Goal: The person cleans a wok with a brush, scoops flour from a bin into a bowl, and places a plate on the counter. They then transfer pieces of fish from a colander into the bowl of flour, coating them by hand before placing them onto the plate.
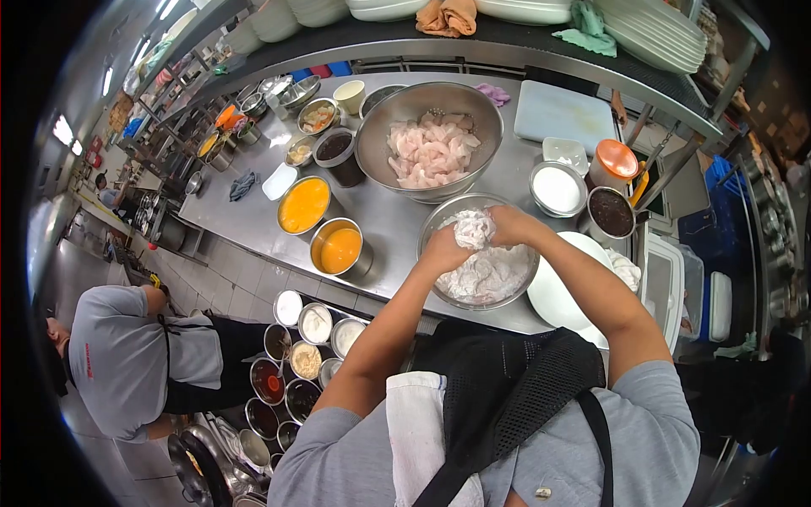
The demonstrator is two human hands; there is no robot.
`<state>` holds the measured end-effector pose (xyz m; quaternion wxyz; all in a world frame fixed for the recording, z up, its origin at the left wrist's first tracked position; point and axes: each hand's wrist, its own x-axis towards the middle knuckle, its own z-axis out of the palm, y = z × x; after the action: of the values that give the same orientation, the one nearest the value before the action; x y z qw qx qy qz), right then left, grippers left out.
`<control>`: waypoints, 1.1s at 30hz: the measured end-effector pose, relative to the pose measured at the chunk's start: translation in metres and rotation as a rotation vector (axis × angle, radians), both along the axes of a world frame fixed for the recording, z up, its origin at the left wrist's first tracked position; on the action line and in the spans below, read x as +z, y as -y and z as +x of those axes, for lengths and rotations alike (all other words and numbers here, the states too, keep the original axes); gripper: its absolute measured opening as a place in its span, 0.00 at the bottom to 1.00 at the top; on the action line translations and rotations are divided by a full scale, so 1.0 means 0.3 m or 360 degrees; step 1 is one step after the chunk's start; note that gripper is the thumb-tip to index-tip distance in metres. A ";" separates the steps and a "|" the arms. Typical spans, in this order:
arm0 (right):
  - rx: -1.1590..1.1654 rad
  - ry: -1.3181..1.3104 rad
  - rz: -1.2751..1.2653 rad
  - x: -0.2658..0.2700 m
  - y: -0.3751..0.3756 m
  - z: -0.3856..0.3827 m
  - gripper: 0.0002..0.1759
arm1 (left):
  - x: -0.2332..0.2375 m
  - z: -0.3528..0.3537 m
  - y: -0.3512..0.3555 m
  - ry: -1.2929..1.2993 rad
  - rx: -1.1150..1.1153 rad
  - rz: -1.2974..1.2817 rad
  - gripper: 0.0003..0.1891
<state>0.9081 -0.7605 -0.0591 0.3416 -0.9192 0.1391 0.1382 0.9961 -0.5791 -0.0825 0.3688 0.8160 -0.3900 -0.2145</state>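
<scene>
Both my hands are over a steel bowl (534,275) of white powder and coated pieces, near the table's front edge. My left hand (446,251) is at the bowl's left side, its fingers closed round a powder-covered clump (473,229). On the other side of that clump, my right hand (509,226) presses against it with curled fingers. Powder hides some fingertips. Behind stands a larger steel bowl (372,156) with pale raw meat strips (432,150). A white plate (562,287) lies to the right of the powder bowl.
Two steel pots of orange liquid (304,205) (340,248) stand left. White powder (556,188), a dark sauce pot (610,212) and an orange-lidded tub (617,159) are right. A cutting board (566,114) lies behind. A co-worker (127,355) stands at lower left. A shelf (380,49) crosses the top.
</scene>
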 end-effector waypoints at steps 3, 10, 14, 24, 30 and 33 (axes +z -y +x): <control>0.0134 0.0165 -0.0162 -0.013 0.006 0.011 0.33 | 0.013 -0.018 -0.022 -0.0002 -0.0012 0.0013 0.36; 0.0170 0.0207 0.0098 -0.185 0.074 -0.043 0.45 | -0.178 0.029 -0.081 0.0464 -0.0103 0.0334 0.46; -0.0182 0.0093 0.0235 -0.452 0.008 -0.011 0.59 | -0.300 0.050 0.013 0.0079 -0.0072 0.0329 0.52; 0.0111 0.0342 -0.0211 -0.010 -0.005 -0.011 0.35 | -0.182 0.111 -0.016 -0.0423 -0.0087 -0.0292 0.37; 0.0103 0.0259 -0.0044 -0.124 0.039 -0.013 0.43 | -0.177 0.115 -0.056 0.0008 -0.0308 0.0071 0.41; 0.0183 0.0136 -0.0106 -0.265 0.067 -0.037 0.54 | -0.236 0.086 -0.024 0.0285 -0.0296 0.0373 0.50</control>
<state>0.8971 -0.7807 -0.1386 0.3081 -0.9415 0.0757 0.1136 1.0218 -0.5720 -0.1533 0.2135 0.8296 -0.4675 -0.2183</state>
